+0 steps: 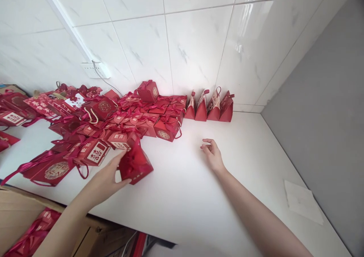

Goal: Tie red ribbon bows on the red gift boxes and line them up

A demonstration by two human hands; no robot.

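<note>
A red gift box [137, 169] with a ribbon is gripped between the thumb and fingers of my left hand [106, 181]. It sits low over the white tabletop, tilted, beside the front of a pile of similar boxes. Just left of it lies a red box with a white character panel [98, 153]. My right hand [212, 156] hovers over the table further right with its fingers loosely curled and apart, holding nothing. The box at the pile's near right corner [166, 130], with a round gold emblem and a cord handle, is the closest box to that hand.
Several triangular red boxes [201, 111] stand in a row against the tiled wall [196, 44]. A white paper sheet [303, 202] lies by the grey partition [321, 97]. Below the table's front edge, a cardboard carton [19, 207] holds more red boxes. A power strip [95, 70] is on the wall.
</note>
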